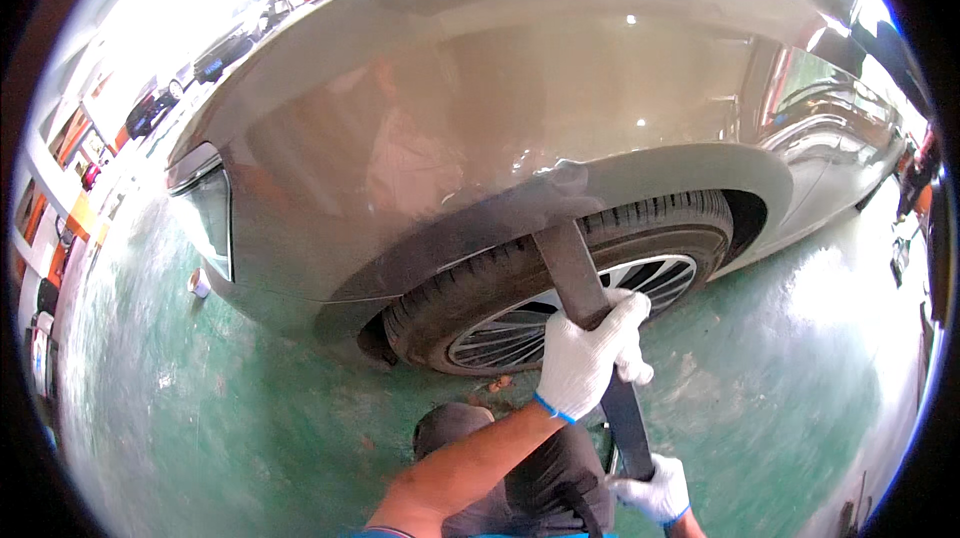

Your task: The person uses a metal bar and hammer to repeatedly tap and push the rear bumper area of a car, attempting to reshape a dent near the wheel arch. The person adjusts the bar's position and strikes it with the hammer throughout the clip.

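A long flat dark bar (pixel 628 428) slants up from my lap to the car's front wheel arch (pixel 470 238). Its upper end reaches the arch's lip, just above the tyre (pixel 430 313); whether it hooks behind the lip is hidden. My left hand (pixel 592 363), in a white knit glove with a blue cuff, wraps round the bar at its middle. Lower down, my right hand (pixel 660 491), gloved alike, closes on the bar near its bottom end. Above the arch spreads the glossy grey-brown fender (pixel 440 128), with a rippled patch of reflections by the lip.
Behind the bar is a multi-spoke wheel (pixel 665 278). The headlight (pixel 208 208) sits at the left, with a small white roll (pixel 199 284) on the green floor (pixel 260 408) below it. My bent knee (pixel 450 428) is close under the tyre. Other cars (pixel 150 113) stand far left.
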Demonstrator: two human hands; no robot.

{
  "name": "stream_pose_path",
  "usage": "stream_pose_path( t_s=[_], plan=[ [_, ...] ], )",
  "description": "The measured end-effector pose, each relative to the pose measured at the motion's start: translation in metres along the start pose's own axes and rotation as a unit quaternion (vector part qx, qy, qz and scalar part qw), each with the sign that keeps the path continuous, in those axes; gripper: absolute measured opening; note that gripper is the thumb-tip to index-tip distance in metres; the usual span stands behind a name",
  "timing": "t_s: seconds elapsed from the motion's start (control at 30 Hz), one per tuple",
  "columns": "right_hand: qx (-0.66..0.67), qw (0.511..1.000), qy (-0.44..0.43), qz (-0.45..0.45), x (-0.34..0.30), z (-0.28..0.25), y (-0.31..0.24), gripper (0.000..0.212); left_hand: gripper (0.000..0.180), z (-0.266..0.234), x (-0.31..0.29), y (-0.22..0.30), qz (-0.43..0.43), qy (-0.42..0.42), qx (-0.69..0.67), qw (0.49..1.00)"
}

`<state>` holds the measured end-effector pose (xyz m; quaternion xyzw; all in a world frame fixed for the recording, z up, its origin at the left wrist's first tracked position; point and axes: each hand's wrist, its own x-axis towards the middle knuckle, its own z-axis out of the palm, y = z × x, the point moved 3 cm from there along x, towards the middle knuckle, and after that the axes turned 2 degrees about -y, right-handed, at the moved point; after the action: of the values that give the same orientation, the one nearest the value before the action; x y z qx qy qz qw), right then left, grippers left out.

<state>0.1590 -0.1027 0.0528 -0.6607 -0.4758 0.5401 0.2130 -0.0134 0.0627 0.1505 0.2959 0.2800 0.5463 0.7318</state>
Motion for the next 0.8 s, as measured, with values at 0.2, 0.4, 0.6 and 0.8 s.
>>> stream_pose_path(
  t_s=[0.2, 0.4, 0.6, 0.8],
  plan=[
    [-0.038, 0.999, -0.011, 0.029, 0.020, 0.020, 0.022, 0.044, 0.015, -0.015, 0.010, -0.003, -0.027, -0.020, 0.012, 0.999],
    [-0.015, 0.999, -0.037, -0.004, 0.059, 0.032, 0.011, 0.039, 0.015, -0.026, 0.019, -0.009, 0.007, 0.013, 0.073, 0.997],
    [0.128, 0.990, 0.000, -0.059, 0.081, 0.081, 0.018, 0.026, 0.015, -0.043, 0.023, 0.007, 0.025, -0.028, 0.137, 0.990],
    [0.086, 0.996, -0.005, -0.008, 0.083, 0.069, 0.016, 0.031, 0.017, -0.049, 0.018, -0.005, 0.004, -0.068, 0.054, 0.996]
  ],
)
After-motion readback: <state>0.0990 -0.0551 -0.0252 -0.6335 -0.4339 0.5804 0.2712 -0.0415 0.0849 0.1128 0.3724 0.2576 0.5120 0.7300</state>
